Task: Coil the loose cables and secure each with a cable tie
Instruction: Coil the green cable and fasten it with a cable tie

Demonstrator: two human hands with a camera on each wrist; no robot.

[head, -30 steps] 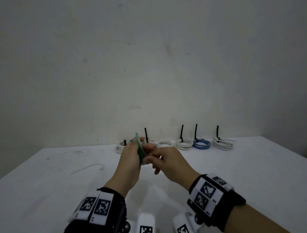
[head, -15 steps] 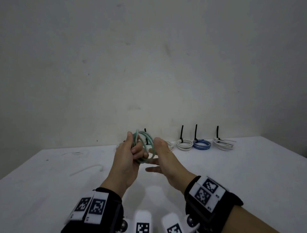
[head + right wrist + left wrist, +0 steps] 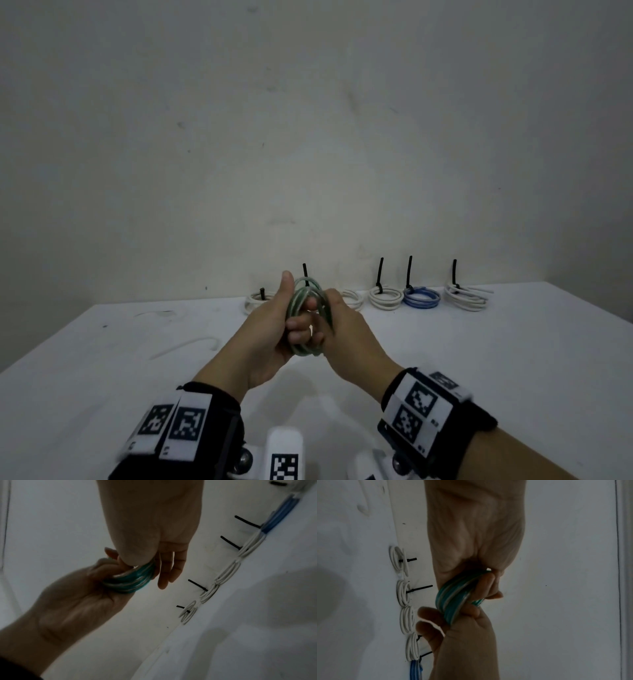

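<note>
A green cable coil is held upright above the white table, between both hands. My left hand grips its left side, fingers curled through the loops and thumb pointing up. In the left wrist view those fingers wrap the green cable coil. My right hand pinches the coil's right side between thumb and fingers. In the right wrist view its other fingers hang straight past the green cable coil. No cable tie shows on this coil.
Along the back edge by the wall lie tied coils with black tie tails standing up: white coils and a blue coil. A loose white strand lies on the table at left.
The coil has turned from edge-on to showing its loops. My right hand has closed in and taken hold of its right side, while the left hand keeps its grip.
</note>
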